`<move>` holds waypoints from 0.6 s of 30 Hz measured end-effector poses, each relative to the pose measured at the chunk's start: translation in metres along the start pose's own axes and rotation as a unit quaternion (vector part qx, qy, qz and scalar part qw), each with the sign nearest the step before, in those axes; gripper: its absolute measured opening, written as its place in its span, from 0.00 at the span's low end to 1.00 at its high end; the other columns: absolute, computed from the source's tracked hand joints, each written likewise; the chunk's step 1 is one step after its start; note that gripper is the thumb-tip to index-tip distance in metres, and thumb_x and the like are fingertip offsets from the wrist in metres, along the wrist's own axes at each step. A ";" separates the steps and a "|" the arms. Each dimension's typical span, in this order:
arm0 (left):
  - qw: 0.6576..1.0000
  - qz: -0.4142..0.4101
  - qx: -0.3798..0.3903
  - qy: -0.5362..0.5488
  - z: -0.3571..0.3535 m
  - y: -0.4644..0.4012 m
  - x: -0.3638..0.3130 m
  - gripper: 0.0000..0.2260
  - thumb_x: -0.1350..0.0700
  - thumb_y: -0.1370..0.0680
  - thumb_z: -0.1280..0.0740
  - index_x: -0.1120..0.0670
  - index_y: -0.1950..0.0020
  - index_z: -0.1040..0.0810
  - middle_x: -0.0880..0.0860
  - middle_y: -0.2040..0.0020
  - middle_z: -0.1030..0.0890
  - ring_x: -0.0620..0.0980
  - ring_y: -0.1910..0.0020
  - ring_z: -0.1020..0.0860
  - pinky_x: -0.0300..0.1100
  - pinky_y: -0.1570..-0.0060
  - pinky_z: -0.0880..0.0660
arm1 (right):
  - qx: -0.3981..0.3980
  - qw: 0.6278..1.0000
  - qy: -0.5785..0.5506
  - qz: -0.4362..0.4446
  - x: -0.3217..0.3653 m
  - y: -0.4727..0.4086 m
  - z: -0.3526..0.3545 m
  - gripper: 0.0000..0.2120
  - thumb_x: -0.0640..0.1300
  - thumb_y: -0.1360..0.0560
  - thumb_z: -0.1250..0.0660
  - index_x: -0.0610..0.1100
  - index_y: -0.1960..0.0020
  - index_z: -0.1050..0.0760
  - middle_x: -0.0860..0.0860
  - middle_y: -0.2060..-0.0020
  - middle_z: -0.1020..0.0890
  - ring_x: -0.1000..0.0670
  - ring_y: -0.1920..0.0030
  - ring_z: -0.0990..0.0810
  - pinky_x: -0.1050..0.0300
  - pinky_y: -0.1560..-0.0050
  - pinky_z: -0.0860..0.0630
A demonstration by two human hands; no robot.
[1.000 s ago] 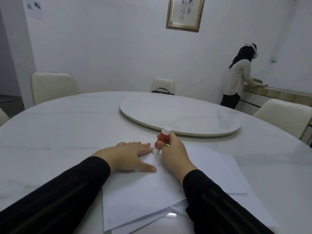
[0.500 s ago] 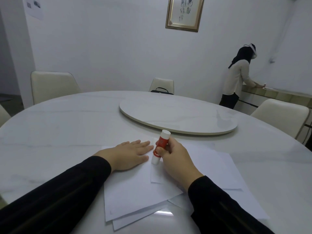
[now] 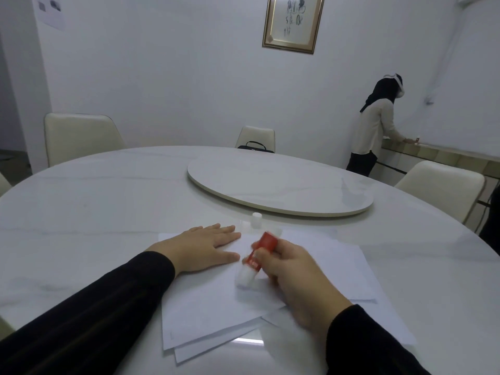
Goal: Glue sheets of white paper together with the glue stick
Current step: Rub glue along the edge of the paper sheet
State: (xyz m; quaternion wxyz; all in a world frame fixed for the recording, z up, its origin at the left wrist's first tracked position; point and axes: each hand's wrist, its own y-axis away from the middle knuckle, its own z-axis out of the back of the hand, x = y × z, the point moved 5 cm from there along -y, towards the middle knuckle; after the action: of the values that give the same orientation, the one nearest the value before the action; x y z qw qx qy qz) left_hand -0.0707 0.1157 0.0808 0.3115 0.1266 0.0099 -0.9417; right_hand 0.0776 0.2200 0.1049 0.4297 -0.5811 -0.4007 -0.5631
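Gripping a red-and-white glue stick in curled fingers, the right hand is tilting its white lower end down onto the top sheet of white paper in the lower middle of the frame; the stick is blurred. The left hand is lying flat beside it, fingers straight and spread, pressing on the same loose stack of sheets. A small white cap is standing upright on the round marble table, just above the paper. At the right edge of the frame, another person is standing at a counter by the wall.
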 end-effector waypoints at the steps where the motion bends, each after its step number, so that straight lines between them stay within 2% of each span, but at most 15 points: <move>1: 1.000 -0.002 -0.003 0.004 0.000 0.000 0.000 0.28 0.35 0.23 0.46 0.38 0.25 0.49 0.38 0.23 0.51 0.41 0.24 0.54 0.44 0.27 0.58 | -0.024 0.996 -0.079 -0.023 0.002 -0.003 0.008 0.05 0.40 0.23 0.37 0.44 0.51 0.22 0.42 0.54 0.15 0.51 0.58 0.23 0.56 0.56 0.30; 3: 1.000 -0.006 -0.009 0.008 -0.001 0.001 0.001 0.28 0.35 0.23 0.47 0.37 0.25 0.49 0.38 0.23 0.52 0.40 0.24 0.55 0.43 0.27 0.58 | -0.094 0.985 -0.146 -0.022 0.011 -0.014 0.027 0.05 0.43 0.22 0.37 0.45 0.52 0.22 0.46 0.58 0.17 0.52 0.62 0.27 0.57 0.60 0.32; 6: 1.000 -0.009 -0.013 0.006 -0.001 0.003 0.000 0.28 0.35 0.23 0.47 0.38 0.25 0.50 0.38 0.23 0.53 0.40 0.24 0.56 0.42 0.27 0.58 | -0.159 0.985 -0.062 0.027 0.024 -0.034 0.034 0.01 0.44 0.25 0.32 0.47 0.54 0.22 0.51 0.59 0.20 0.51 0.59 0.24 0.57 0.58 0.29; 11: 1.000 -0.011 -0.012 -0.005 -0.001 0.003 -0.002 0.28 0.36 0.23 0.48 0.38 0.25 0.52 0.38 0.23 0.53 0.39 0.25 0.56 0.41 0.28 0.59 | -0.173 0.982 0.067 0.044 0.011 -0.069 0.007 0.03 0.40 0.26 0.33 0.46 0.53 0.24 0.52 0.60 0.20 0.54 0.60 0.23 0.63 0.62 0.30; 18: 1.000 -0.007 0.007 0.003 0.000 0.000 -0.001 0.28 0.37 0.23 0.47 0.38 0.25 0.52 0.38 0.23 0.54 0.39 0.25 0.57 0.42 0.28 0.60 | -0.139 0.973 0.165 0.079 0.005 -0.078 -0.005 0.10 0.40 0.24 0.35 0.54 0.60 0.30 0.58 0.62 0.23 0.64 0.64 0.24 0.76 0.72 0.33</move>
State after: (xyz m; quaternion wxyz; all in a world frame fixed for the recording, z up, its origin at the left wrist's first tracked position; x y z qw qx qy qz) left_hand -0.0700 0.1162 0.0810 0.3039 0.1313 0.0049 -0.9436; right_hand 0.0024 0.2393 0.1141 0.4480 -0.5640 -0.1953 -0.6657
